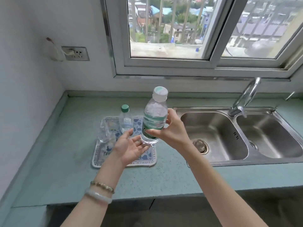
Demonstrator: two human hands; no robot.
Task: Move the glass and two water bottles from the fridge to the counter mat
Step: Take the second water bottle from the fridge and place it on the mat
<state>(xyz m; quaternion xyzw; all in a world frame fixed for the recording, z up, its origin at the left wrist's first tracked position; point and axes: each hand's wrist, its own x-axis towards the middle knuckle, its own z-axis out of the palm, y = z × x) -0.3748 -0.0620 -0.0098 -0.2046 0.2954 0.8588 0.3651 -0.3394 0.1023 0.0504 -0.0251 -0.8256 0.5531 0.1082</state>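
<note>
I see the right hand gripping the second water bottle around its green label, its long axis near upright with the cap tipped slightly right, held above the mat. The left hand is open, palm up, fingers just under the base — nearer the free spot. The glass and first bottle already stand on the mat's left and far side, so I judge the drop goes straight down — front right of them.

Two water bottles are in view: one with a white cap and one with a green cap. There is one clear glass and one patterned mat. Two hands show, a left hand and a right hand. The left wrist carries two bracelets. The steel sink has two basins and one tap. One wall socket is visible.
</note>
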